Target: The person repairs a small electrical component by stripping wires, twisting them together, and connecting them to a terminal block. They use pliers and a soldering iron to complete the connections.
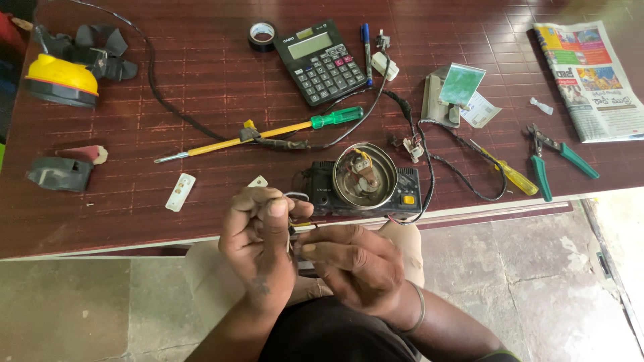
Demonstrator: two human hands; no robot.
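My left hand point(258, 238) and my right hand point(352, 258) meet just below the front edge of the dark wooden table point(201, 74). Both pinch thin wires point(300, 223) that run up to a black device point(365, 188) with a round metal dish on top, which sits at the table's edge. The left hand's fingers curl round the wire ends; the right hand's fingertips hold them from the right. A metal bangle circles my right wrist.
On the table lie a long screwdriver with a green handle point(268, 134), a yellow screwdriver point(510, 173), green pliers point(547, 157), a calculator point(318, 60), black tape point(261, 35), a pen point(366, 40), a newspaper point(590, 77), a yellow headlamp point(60, 79) and small white parts.
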